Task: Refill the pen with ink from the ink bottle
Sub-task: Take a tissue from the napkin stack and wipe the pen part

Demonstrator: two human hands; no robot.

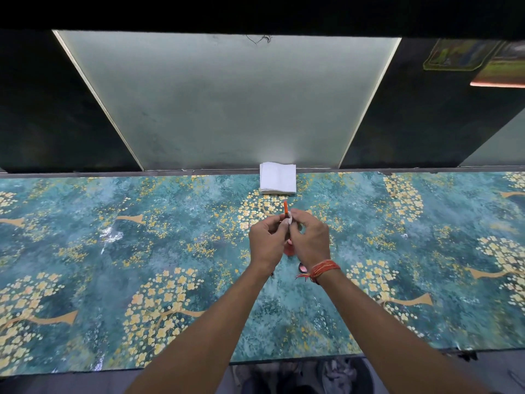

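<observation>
A slim orange plastic pen [285, 207] is seen as a thin, straight stick with a pale, whitish part at its lower end, where the fingers meet it; finer detail is too small to be made out. It is held above the teal table covering printed with yellow blossom trees [113, 251], roughly at the middle of the table and just in front of a folded white paper napkin [277, 178] that lies against the back edge. The pen is pinched between the fingertips of the left hand [268, 241] and the right hand [308, 240], both closed on its lower part, so that only the upper orange length is left showing above them. Its long axis is kept nearly upright, tilted slightly away towards the napkin. An orange thread wristband [322, 270] is worn on the right wrist. Something reddish is partly hidden beneath the hands and cannot be identified.
</observation>
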